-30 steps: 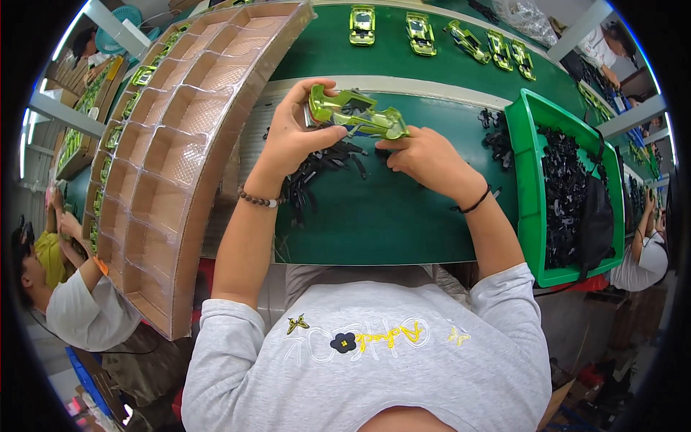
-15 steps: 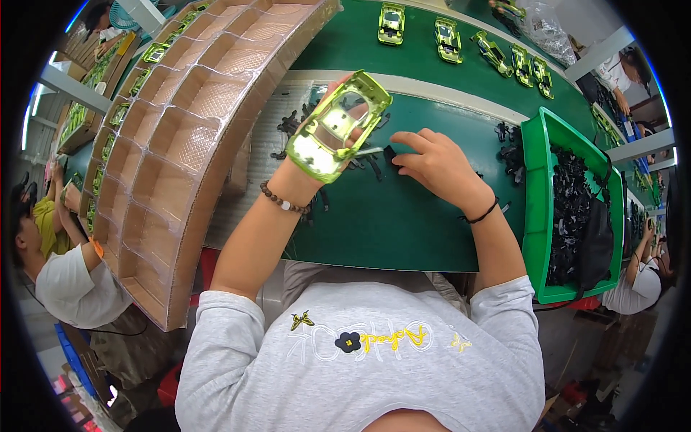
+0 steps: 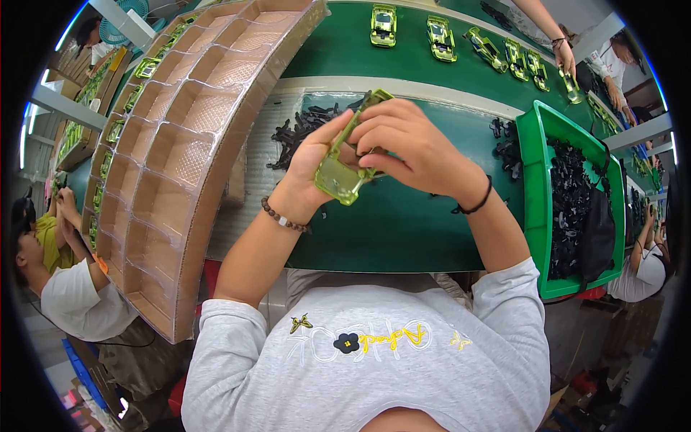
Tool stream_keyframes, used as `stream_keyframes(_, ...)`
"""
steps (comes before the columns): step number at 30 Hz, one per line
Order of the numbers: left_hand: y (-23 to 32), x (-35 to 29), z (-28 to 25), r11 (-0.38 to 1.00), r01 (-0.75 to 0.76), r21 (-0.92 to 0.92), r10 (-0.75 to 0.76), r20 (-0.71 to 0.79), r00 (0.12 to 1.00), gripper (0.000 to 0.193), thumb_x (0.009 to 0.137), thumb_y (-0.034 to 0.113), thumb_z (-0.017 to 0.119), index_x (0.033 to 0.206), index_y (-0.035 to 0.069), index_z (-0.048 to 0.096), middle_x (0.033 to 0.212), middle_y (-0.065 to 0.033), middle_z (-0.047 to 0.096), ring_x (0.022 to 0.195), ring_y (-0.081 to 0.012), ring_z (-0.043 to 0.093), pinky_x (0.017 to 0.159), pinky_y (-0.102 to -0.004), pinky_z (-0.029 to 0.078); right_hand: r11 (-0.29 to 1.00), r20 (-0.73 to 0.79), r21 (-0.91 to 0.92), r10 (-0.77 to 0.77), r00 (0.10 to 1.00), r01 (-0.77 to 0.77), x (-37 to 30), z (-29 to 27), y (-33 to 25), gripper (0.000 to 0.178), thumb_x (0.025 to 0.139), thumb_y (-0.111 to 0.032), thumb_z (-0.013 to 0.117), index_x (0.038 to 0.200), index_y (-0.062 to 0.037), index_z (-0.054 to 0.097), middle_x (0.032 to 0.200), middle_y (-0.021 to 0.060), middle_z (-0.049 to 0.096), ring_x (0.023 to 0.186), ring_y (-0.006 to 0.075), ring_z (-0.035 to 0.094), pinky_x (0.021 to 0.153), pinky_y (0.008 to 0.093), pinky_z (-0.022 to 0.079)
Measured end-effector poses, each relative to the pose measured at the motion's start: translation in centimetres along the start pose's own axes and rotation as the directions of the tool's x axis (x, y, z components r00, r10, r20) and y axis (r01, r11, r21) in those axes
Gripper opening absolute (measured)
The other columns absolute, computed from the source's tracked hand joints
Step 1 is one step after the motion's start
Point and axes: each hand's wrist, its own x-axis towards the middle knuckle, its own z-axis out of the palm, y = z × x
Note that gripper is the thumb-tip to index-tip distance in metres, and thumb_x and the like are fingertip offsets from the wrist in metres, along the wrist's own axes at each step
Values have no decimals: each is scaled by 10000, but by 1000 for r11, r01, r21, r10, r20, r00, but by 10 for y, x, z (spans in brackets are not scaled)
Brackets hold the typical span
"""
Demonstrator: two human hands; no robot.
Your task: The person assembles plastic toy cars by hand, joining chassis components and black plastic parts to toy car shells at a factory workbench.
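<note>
My left hand (image 3: 305,171) is closed around a translucent lime-green toy car body (image 3: 337,177), which is tilted above the green work mat (image 3: 403,237). Over the far part of the car body, my right hand (image 3: 425,147) is bent in, its thumb and fingers pinched at the shell's opening. A small black plastic part (image 3: 378,152) shows between those fingertips, mostly covered by them. Beyond my left hand lies a loose pile of black plastic parts (image 3: 291,138).
A divided cardboard tray (image 3: 188,183) leans at the left. At the right, a green bin (image 3: 536,209) holds many black parts, with more black parts (image 3: 509,150) beside it. Several green car bodies (image 3: 440,38) line the far belt, where another person's hand (image 3: 565,57) grips one.
My right hand has moved left with the black part, onto the car body. My left hand has turned the car body onto its edge. Another person's hand has appeared at the far right.
</note>
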Motion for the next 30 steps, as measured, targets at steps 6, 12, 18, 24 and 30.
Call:
stream_keyframes(6, 6, -6, 15, 962, -94, 256, 116, -73, 991, 465, 987, 407, 342, 1273, 54, 442, 1188, -142, 548, 1012, -297, 614, 839, -447, 541, 797, -60, 286, 570, 820, -532, -13, 23, 2, 159, 871, -184, 599, 926, -35, 603, 830, 63, 599, 727, 198, 612, 613, 333, 497)
stream_keyframes(12, -10, -8, 18, 615, -289, 733, 284, 136, 949, 553, 895, 337, 580, 1276, 10, 350, 1176, -172, 528, 885, -236, 640, 690, -286, 553, 192, 169, 777, 854, 493, -600, -13, 16, 5, 227, 906, -163, 592, 1049, 12, 622, 887, 57, 638, 699, 80, 578, 593, 213, 475)
stream_keyframes(18, -10, -7, 21, 346, -297, 890, 519, 82, 851, 503, 827, 169, 682, 1190, 6, 374, 976, -81, 591, 652, -52, 541, 514, -190, 436, 40, 274, 878, 776, 568, -478, -13, 18, -2, 225, 878, -116, 624, 1044, 36, 614, 902, 53, 639, 763, 91, 586, 666, 227, 487)
stream_keyframes(24, -1, -5, -3, 491, -473, 731, 551, 160, 819, 376, 897, 300, 497, 1177, 48, 492, 1064, -56, 576, 974, -115, 537, 826, -287, 437, 839, -240, 393, 489, 839, -376, -3, 13, -15, 188, 783, -45, 666, 965, -8, 633, 897, 46, 650, 776, 178, 615, 682, 295, 495)
stream_keyframes(30, -13, -3, 1, 616, -457, 641, 449, 190, 873, 614, 960, 549, 279, 1306, 61, 417, 1191, -77, 539, 1103, -167, 506, 966, -324, 393, 865, -194, -489, 14, 981, -109, -1, 33, -18, 173, 692, -106, 607, 860, -96, 647, 813, -18, 613, 803, 158, 534, 749, 305, 426)
